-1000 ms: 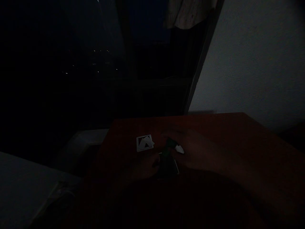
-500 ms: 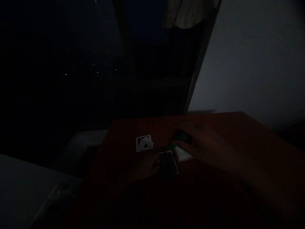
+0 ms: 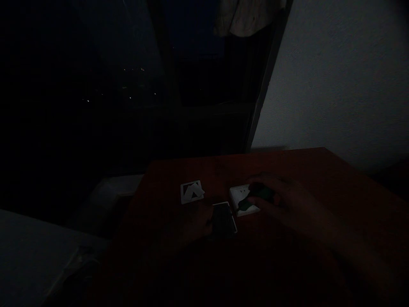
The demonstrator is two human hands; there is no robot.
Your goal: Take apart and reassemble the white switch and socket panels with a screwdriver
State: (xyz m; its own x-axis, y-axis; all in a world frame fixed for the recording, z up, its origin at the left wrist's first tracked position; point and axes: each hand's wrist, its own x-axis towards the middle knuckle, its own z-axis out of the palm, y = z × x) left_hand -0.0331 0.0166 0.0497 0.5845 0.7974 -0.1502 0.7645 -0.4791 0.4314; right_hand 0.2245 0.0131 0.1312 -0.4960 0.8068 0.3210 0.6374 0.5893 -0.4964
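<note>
The reddish tabletop (image 3: 303, 170) meets a dark window (image 3: 111, 85) and pale wall (image 3: 335, 85). Rightward, the right hand (image 3: 281, 198) grips a dim green object (image 3: 245, 205) over a white square (image 3: 235, 194); the left hand (image 3: 194, 217), its grip too dark to tell, meets a dark panel (image 3: 223, 218).

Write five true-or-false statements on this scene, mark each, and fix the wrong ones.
1. The right hand holds a green item. True.
2. In the view, the green item partly covers a white square. True.
3. The left hand is at the right edge of the white-edged dark square. False: it is at the left edge.
4. The white square lies to the left of the dark square. False: it lies to the right.
5. The hanging cloth is at the top of the picture, well above the reddish table. True.
</note>
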